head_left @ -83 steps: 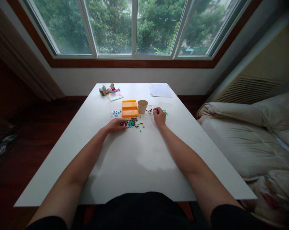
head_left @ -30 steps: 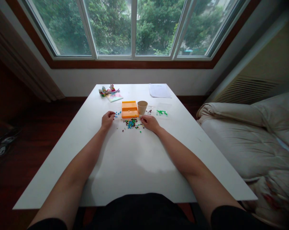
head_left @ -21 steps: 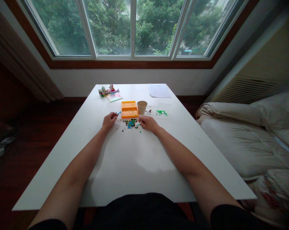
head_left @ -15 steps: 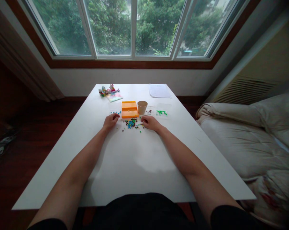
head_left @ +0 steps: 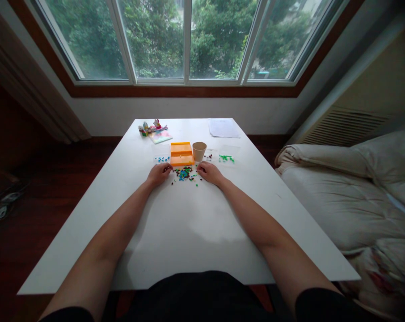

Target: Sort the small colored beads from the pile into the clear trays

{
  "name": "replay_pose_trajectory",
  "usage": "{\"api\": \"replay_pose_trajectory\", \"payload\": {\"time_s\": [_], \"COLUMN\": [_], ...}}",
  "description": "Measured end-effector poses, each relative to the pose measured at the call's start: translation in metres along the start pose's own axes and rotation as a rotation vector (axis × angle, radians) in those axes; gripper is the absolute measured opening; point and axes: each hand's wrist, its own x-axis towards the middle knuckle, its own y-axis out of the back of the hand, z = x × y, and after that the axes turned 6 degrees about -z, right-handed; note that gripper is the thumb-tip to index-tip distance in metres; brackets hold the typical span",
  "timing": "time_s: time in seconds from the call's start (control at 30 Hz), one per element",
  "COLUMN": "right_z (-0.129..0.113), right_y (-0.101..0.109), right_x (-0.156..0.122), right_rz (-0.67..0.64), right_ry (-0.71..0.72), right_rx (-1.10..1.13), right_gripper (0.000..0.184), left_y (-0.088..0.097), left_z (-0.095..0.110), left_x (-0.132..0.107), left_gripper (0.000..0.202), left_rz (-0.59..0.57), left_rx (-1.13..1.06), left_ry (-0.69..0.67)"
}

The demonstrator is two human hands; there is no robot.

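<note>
A small heap of tiny coloured beads [head_left: 185, 173] lies on the white table [head_left: 189, 223]. My left hand [head_left: 158, 173] rests at the heap's left edge, fingers curled with the tips by the beads. My right hand [head_left: 209, 172] rests at its right edge, fingers curled too. Whether either hand pinches a bead is too small to see. Behind the heap stand an orange tray [head_left: 181, 154] and a paper cup [head_left: 199, 150]. A few blue beads [head_left: 161, 158] lie left of the tray, dark beads [head_left: 208, 157] and green beads [head_left: 226, 158] right of the cup.
At the table's far edge lie a sheet of paper [head_left: 223, 128], a colourful card [head_left: 161, 136] and a small toy figure [head_left: 148, 127]. A sofa with bedding [head_left: 350, 192] stands close on the right. Windows run along the far wall.
My left hand came back from the blue beads to the heap's left edge. My right hand left the green beads and settled at the heap's right edge.
</note>
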Motion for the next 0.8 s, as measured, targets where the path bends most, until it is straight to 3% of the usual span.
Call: {"api": "replay_pose_trajectory", "payload": {"time_s": [0.13,0.37,0.8], "right_z": [-0.0017,0.0002,-0.0033], "right_y": [0.0,-0.0016,-0.0024], "right_x": [-0.0019,-0.0011,-0.001], "right_rz": [0.072,0.087,0.013], "right_ry": [-0.041,-0.003,0.063], "right_rx": [0.054,0.07,0.008], "right_gripper": [0.013,0.013,0.01], "left_y": [0.0002,-0.0009,-0.0006], "left_z": [-0.0009,-0.0024,0.0001], "left_x": [-0.0002,0.0009,-0.0001], "left_gripper": [0.023,0.023,0.023], "left_rz": [-0.007,-0.013,-0.02], "left_rx": [0.019,0.039,0.025], "left_ry": [-0.014,-0.014,-0.007]}}
